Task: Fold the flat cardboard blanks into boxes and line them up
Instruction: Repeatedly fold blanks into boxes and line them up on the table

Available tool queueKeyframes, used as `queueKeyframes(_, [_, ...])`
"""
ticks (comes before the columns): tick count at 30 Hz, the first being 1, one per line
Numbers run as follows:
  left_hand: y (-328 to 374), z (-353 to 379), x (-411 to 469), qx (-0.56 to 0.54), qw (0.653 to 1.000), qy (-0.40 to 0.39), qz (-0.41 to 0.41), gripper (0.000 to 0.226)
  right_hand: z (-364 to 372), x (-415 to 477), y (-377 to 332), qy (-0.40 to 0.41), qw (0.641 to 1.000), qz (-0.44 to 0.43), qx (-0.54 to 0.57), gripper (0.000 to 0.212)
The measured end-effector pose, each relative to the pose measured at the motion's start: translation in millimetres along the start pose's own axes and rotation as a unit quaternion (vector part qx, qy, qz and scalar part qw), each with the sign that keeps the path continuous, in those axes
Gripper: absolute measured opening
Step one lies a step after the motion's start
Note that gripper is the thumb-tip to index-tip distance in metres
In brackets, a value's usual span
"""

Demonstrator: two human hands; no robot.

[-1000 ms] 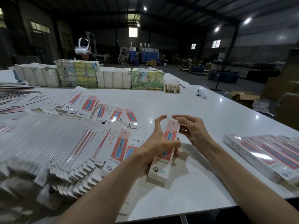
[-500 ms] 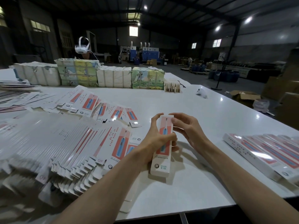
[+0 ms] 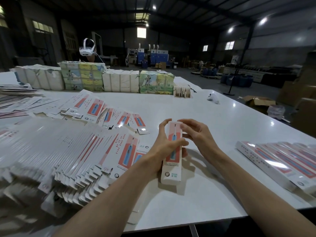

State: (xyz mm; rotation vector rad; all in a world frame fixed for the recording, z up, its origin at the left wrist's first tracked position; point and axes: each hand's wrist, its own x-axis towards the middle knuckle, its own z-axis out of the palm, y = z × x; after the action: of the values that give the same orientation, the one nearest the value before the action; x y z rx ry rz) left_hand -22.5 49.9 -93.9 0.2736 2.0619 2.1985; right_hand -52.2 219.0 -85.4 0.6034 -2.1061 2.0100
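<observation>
Here the left hand [image 3: 165,147] grips the box [image 3: 171,161] to steady it while the right hand [image 3: 196,135] pinches its top, likely tucking the flap.

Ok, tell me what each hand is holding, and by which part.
Both hold the same narrow cardboard box. The left hand grips it around the middle, and the right hand pinches its top end.

Your body, as listed: one left hand [image 3: 165,145] and one right hand [image 3: 198,135], both bare, fingers long and slim. One left forearm [image 3: 109,194] and one right forearm [image 3: 256,185], both bare and lean, uncovered down to the view's lower edge.
</observation>
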Motion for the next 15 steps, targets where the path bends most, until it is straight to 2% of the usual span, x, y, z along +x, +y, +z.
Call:
queueKeyframes(2, [-2,-1,3,-0.038,0.999,0.019,-0.005,0.101,4,-1,1,0.007,0.999,-0.002,-0.047,0.032])
queueKeyframes(4, [-2,-1,6,-0.086,0.995,0.048,-0.025,0.101,5,-1,2,0.012,0.992,-0.027,-0.123,0.034])
queueKeyframes(8, [-3,-3,7,-0.205,0.971,0.092,-0.081,0.057,13,-4,4,0.005,0.968,-0.068,-0.24,0.02])
queueKeyframes(15, [-1,-5,6,-0.332,0.936,0.092,-0.071,0.053,24,-12,-3,-0.008,0.94,-0.107,-0.324,0.022])
